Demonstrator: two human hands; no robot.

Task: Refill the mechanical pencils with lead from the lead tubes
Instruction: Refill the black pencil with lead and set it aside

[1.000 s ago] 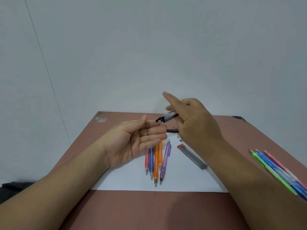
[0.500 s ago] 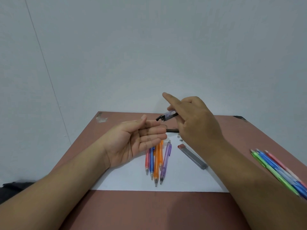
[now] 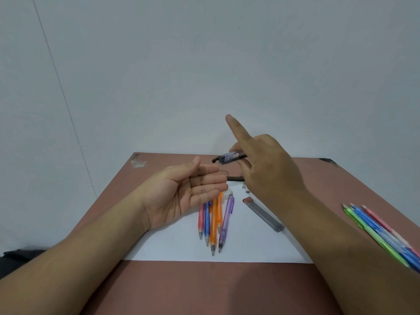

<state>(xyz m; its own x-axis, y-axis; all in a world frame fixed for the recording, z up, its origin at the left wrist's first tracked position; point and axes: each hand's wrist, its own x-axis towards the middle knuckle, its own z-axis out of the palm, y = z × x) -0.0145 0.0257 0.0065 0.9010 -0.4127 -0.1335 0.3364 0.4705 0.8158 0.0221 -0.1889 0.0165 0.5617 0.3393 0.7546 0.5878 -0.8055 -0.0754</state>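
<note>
the right hand (image 3: 268, 169) is pinching a small clear lead tube with an open black cap (image 3: 230, 157), tilting it toward the flat, straight-fingered left hand (image 3: 188, 192) at nine o'clock; next, tapping leads out gently.

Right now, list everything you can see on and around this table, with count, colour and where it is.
mechanical pencils on paper: five; red, blue, two orange, purple; middle of the sheet
lead tube on paper: one, grey with red cap, right of those pencils
held lead tube: one, clear with black open cap, tilted above the left palm
pencil bundle: several; green, blue, pink; table's right edge
small pale bits: few, near the sheet's far edge
black stick: one, far edge
paper: one, white
table: one, brown
left hand: palm up, open
right hand: holds tube, index finger raised
</note>
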